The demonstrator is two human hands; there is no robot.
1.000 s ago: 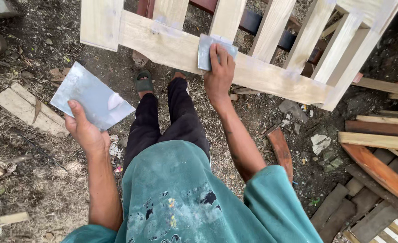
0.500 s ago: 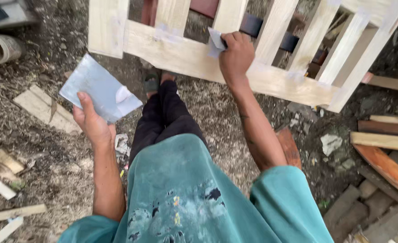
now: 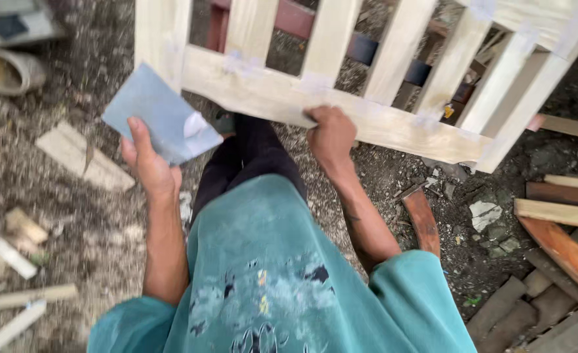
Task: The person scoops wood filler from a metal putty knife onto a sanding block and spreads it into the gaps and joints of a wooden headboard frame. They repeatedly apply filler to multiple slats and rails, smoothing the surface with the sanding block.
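A view straight down a person's own body, standing on bare dirt ground strewn with wood scraps. Nearest the camera is a teal shirt with paint marks, then dark trousers below it. The left hand is raised at the left of the body, fingers and thumb closed on the near edge of a flat grey-blue sheet with a pale smear at one corner; the sheet is held tilted in the air, just in front of the left end of a pale wooden slatted frame. The right hand is curled shut and pressed against the frame's lower horizontal rail, near its middle; a sliver of something pale shows under the fingers, but what it is cannot be told. The frame stands beyond the legs, its upright slats rising to the top edge of the view. On the ground to the left lie short offcuts and a flat board. To the right lie a reddish curved piece of wood and stacked planks. Far left, a round container lies on its side.
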